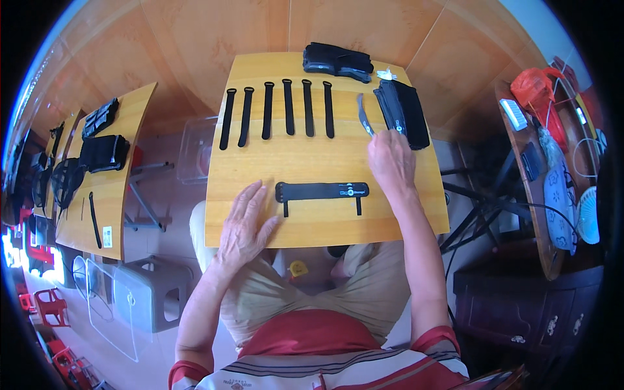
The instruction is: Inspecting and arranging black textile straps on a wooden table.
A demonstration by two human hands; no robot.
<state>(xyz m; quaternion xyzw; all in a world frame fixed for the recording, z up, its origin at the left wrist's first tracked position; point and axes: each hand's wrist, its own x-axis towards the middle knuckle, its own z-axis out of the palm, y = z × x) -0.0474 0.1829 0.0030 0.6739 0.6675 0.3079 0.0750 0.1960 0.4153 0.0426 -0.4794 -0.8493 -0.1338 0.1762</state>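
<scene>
My right hand [392, 156] is closed at the right side of the table, fingertips pinching the lower end of a thin curved black strap [363, 112]. Just beyond it lies a stack of black straps [408, 107], partly covered by the hand. My left hand [244, 224] rests on the near left of the tabletop, fingers stretched out and nothing in it. Between the hands lies a wide black strap [315, 190] with white print at its right end. Two short black strips [359, 207] stick out below its ends.
Several black straps with end loops [268, 110] lie in a row across the far left of the wooden table [260, 166]. A black bundle [337, 60] sits at the far edge. A side table [130, 162] stands left, a cluttered one [536, 195] right.
</scene>
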